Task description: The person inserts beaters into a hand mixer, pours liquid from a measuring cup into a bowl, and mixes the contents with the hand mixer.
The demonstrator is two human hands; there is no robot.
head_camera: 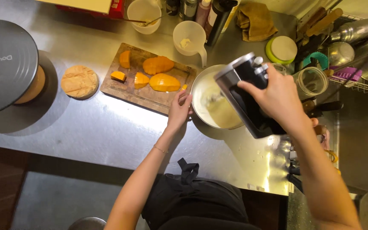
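right hand (277, 96) is wrapped tight round the black hand mixer (245, 96), tilted over the steel bowl (201, 87) of pale cream on the bench (107, 127). left hand (179, 108) steadies the bowl's near rim, fingers (184, 97) curled loosely against it, gripping nothing else. mango pieces (158, 74) sit on the wooden board (145, 96) just beside. risk here: if the beaters ride too high, cream could spatter; a light hold could let the bowl skid toward the board.
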